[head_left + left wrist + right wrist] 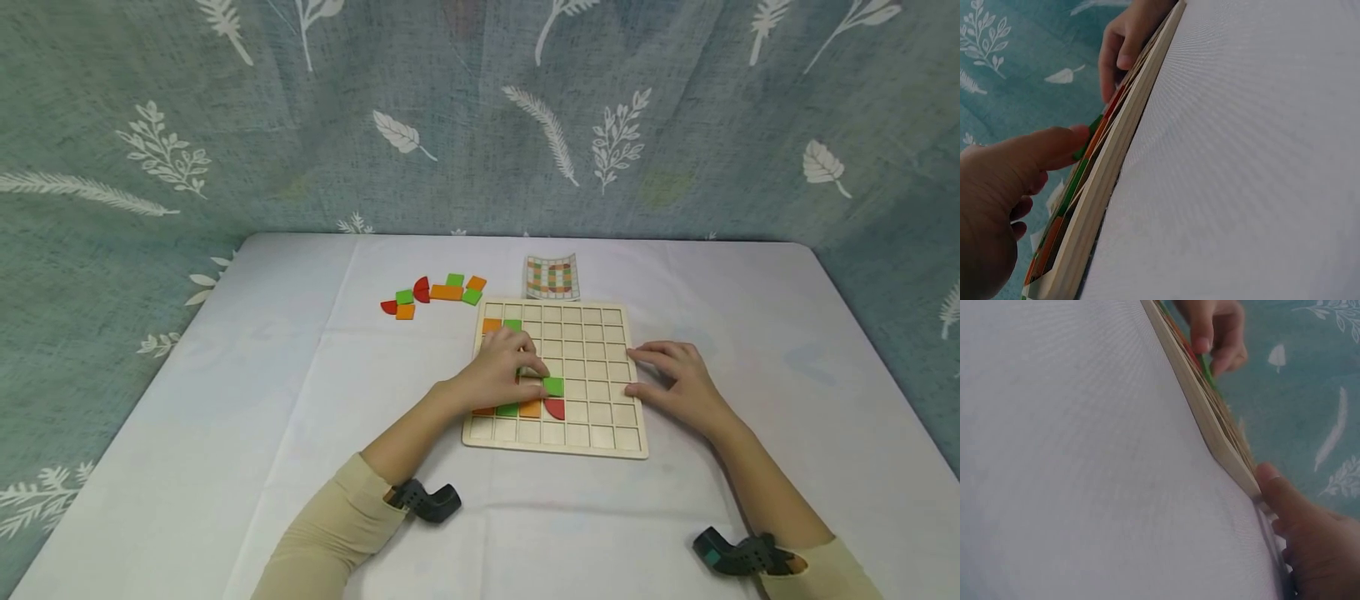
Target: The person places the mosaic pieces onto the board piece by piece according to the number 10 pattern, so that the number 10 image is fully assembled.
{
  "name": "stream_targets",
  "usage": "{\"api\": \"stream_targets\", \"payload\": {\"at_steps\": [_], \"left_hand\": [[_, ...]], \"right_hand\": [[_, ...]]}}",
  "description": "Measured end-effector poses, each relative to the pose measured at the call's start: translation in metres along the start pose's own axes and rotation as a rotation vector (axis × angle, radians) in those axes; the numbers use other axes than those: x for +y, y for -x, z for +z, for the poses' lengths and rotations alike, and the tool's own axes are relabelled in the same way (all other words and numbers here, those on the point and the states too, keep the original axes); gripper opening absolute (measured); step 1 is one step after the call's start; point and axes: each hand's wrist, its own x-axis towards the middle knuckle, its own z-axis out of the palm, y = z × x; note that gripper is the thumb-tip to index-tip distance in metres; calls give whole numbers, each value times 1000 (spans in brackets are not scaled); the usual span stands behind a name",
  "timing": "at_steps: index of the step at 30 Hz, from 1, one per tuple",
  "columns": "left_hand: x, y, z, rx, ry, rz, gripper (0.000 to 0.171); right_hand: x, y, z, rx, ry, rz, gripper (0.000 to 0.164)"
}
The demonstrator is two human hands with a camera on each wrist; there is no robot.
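A wooden grid board point(592, 437) lies on the table with orange, green and red tiles in some left-hand cells. My left hand point(498, 371) is over the board, pinching a green square tile point(553, 387) between thumb and fingers. Just below that tile is a red quarter-circle tile point(555, 408), beside an orange square tile point(529, 408). The left wrist view shows the left thumb point(1063, 145) against the green tile's edge. At the board's right edge, my right hand point(682, 383) touches the rim with thumb and fingertips. My left hand covers part of the tiles beneath it.
Behind the board stands a small pattern card point(551, 277) with a coloured grid. Loose red, green and orange pieces, among them an orange rectangle point(447, 292), lie to the board's back left. A leaf-patterned curtain point(465, 167) hangs behind the white-covered table point(360, 400).
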Motion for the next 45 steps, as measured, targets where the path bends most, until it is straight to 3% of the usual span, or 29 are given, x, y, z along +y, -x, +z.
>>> {"api": "stream_targets", "payload": {"at_steps": [14, 23, 35, 45], "left_hand": [[-2, -1, -4, -24, 41, -66, 27], [-17, 4, -15, 45, 68, -131, 31], [-37, 27, -37, 179, 149, -243, 34], [-57, 56, -56, 209, 127, -368, 35]], "right_hand": [[-1, -1, -1, 2, -18, 0, 53], [2, -1, -4, -3, -10, -5, 53], [1, -1, -3, -1, -17, -17, 53], [0, -1, -1, 1, -9, -15, 52]]}}
